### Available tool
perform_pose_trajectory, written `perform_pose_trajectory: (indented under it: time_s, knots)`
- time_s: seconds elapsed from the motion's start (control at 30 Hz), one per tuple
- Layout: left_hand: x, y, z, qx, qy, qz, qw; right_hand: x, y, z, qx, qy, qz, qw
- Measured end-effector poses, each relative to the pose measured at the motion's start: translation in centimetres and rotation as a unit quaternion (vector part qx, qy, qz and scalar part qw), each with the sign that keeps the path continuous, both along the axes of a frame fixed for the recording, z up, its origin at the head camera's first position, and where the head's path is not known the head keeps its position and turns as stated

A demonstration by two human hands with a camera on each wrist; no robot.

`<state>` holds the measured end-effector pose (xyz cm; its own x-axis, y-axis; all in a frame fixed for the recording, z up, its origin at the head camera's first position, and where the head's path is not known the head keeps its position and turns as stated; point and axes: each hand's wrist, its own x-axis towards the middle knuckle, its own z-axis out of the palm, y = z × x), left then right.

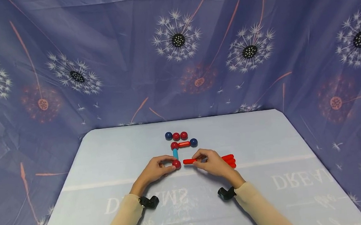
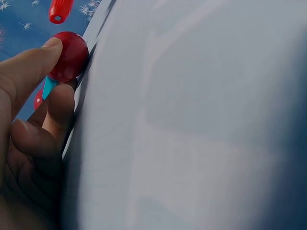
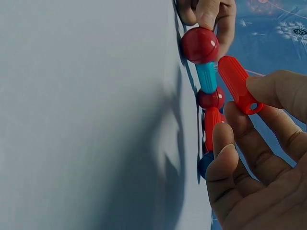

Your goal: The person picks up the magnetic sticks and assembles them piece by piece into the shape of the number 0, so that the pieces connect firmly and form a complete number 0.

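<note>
My left hand [image 1: 156, 170] pinches a red ball [image 1: 176, 164] at the near end of a joined chain. From that ball a light blue rod [image 1: 175, 154] runs back to a second red ball [image 1: 174, 146]. A red rod [image 1: 184, 144] links the second ball to a dark blue ball [image 1: 194, 142] on the right. Between thumb and fingers, my right hand [image 1: 212, 163] holds a loose red rod [image 3: 235, 81], its far end pointing at the pinched ball with a small gap between. In the left wrist view the thumb presses on the ball [image 2: 72, 55].
Behind the chain lie a loose dark blue ball [image 1: 168, 135] and two red balls [image 1: 180, 136] in a row. Several red rods [image 1: 229, 160] are bunched beside the right hand. A patterned cloth [image 1: 123, 60] hangs behind the white-covered table [image 1: 254, 134].
</note>
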<state>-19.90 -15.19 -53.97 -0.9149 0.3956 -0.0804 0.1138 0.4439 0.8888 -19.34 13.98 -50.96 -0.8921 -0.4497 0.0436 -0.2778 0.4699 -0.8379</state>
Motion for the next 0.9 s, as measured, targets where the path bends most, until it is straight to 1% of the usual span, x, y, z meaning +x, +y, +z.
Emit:
perform_pose_trajectory:
  time_s: [0.17, 0.37, 0.57, 0.9]
  knots:
    - [0.1, 0.0, -0.1, 0.007, 0.001, -0.002, 1.0, 0.1, -0.5, -0.6, 0.003, 0.004, -0.003, 1.0]
    - [0.1, 0.1, 0.0, 0.015, -0.007, 0.0, 0.9999, 0.1, -1.0, -0.7, 0.005, -0.004, 0.0, 1.0]
    - [-0.2, 0.1, -0.2, 0.015, -0.003, -0.001, 0.9999, -0.1, -1.3, -0.7, 0.004, 0.001, 0.006, 1.0]
    - [0.0, 0.0, -0.2, 0.015, -0.014, 0.001, 0.9998, -0.1, -0.5, -0.9, 0.006, -0.003, 0.012, 1.0]
